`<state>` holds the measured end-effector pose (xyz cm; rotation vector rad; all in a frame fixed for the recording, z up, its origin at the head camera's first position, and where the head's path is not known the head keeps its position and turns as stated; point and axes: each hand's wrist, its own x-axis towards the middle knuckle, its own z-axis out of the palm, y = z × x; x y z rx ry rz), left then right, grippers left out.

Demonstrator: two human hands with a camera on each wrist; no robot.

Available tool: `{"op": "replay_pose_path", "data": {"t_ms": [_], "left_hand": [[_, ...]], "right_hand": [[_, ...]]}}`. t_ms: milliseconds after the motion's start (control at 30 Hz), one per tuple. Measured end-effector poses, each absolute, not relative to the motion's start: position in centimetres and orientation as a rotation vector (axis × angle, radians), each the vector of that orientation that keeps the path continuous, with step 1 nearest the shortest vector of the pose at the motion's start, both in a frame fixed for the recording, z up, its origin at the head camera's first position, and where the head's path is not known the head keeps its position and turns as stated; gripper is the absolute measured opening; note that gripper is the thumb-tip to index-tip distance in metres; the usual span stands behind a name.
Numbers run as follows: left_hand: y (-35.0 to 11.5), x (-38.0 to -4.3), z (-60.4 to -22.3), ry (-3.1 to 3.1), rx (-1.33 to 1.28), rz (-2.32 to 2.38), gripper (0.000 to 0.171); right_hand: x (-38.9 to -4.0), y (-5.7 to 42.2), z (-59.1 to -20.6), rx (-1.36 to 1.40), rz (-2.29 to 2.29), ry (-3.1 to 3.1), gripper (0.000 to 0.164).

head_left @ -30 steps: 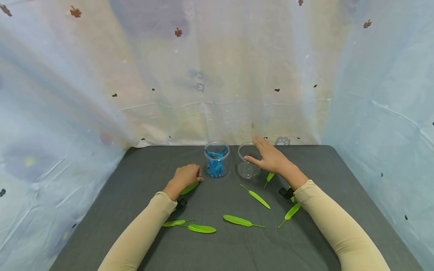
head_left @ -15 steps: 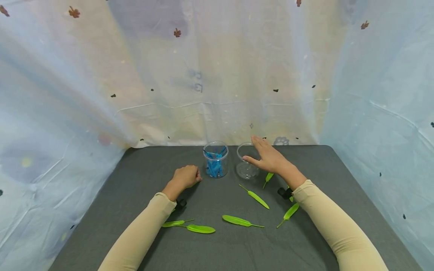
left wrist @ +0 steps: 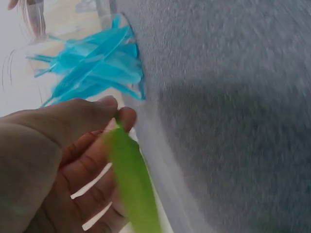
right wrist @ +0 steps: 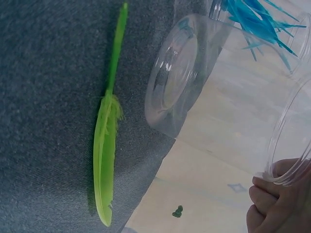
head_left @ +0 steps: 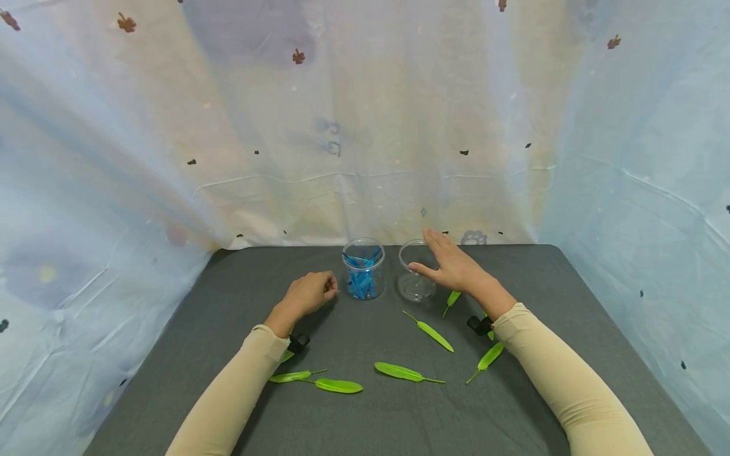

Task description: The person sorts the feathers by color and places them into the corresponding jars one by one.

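My left hand (head_left: 310, 292) pinches a green feather (left wrist: 135, 182) by its quill between thumb and index finger. In the left wrist view the vane hangs down past the other fingers. Just right of this hand stands a clear jar (head_left: 365, 292) with several blue feathers (left wrist: 97, 63) in it. Beside it is a second clear jar (head_left: 415, 291) with nothing visible inside. My right hand (head_left: 453, 266) holds this second jar at the right of its rim, thumb on the near side and fingers on the far side.
Several green feathers lie scattered over the grey cloth-covered table (head_left: 365, 424). One feather (right wrist: 108, 150) lies near the second jar, and another feather (head_left: 402, 372) lies closer to the front. A patterned curtain (head_left: 365, 126) hangs behind the table and along its sides.
The green feather beneath my left hand has been taken up from the cloth. That hand has risen and turned slightly, fingertips near the blue-feather jar. My right hand stays at the second jar.
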<state>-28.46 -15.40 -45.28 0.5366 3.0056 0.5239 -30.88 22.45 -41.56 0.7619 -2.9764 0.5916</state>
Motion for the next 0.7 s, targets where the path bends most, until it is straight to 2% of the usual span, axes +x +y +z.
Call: {"op": "replay_pose_path", "data": {"t_ms": [67,267,700], "left_hand": [[-15.7,-28.5,-45.1,3.020,0.547,0.535,0.006],[-16.7,-28.5,-44.1,3.090,0.551,0.542,0.023],[-18.1,-27.9,-40.4,3.257,0.533,0.687,0.019]], "right_hand": [[-30.9,22.5,-41.5,0.762,0.593,-2.978,0.106],[-30.9,22.5,-41.5,0.762,0.608,-2.988,0.106],[-31.0,22.5,-41.7,0.768,0.602,-2.981,0.106]]}}
